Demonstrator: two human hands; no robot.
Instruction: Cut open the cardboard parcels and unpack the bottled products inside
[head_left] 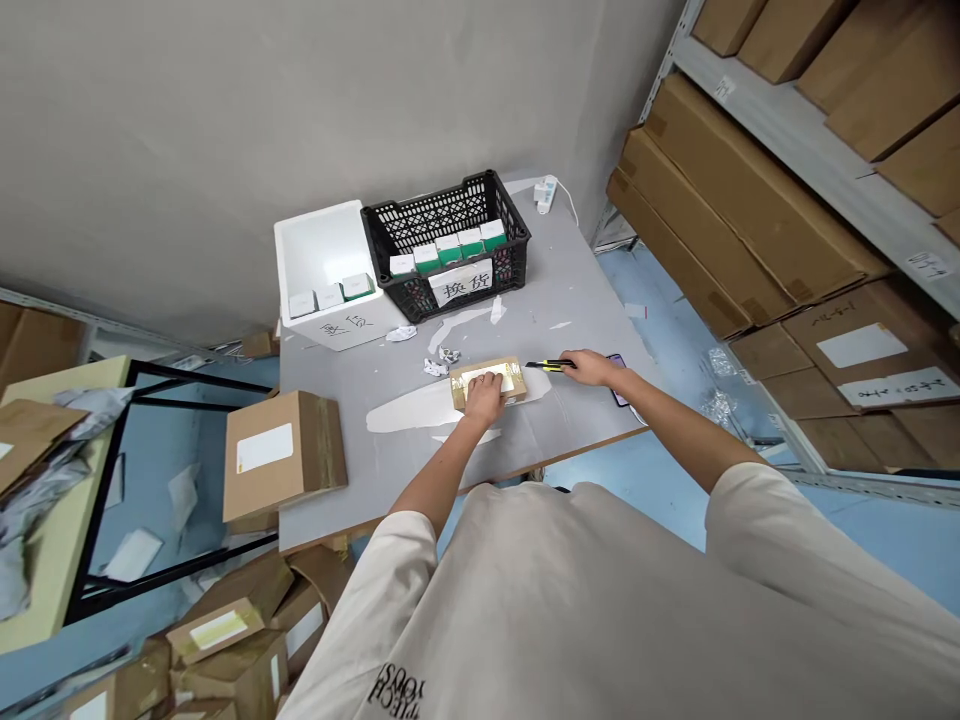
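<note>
On the grey table lies a small taped cardboard box (517,380) with a white label. My left hand (485,397) rests on its top, fingers spread over the label and near edge. My right hand (589,367) is closed round a yellow and black utility knife (551,364). The knife points left, its tip close to the box's right end; whether it touches cannot be made out. Beside my right hand a phone (617,378) lies partly hidden under the wrist. Crumpled paper scraps (436,368) lie just left of the box.
Behind stand a black plastic crate (510,262) and a white foam bin (289,265), both holding small white and green boxes. A larger carton (262,450) sits at the table's left edge. Shelves (787,110) of cartons rise on the right; more cartons (232,600) pile at lower left.
</note>
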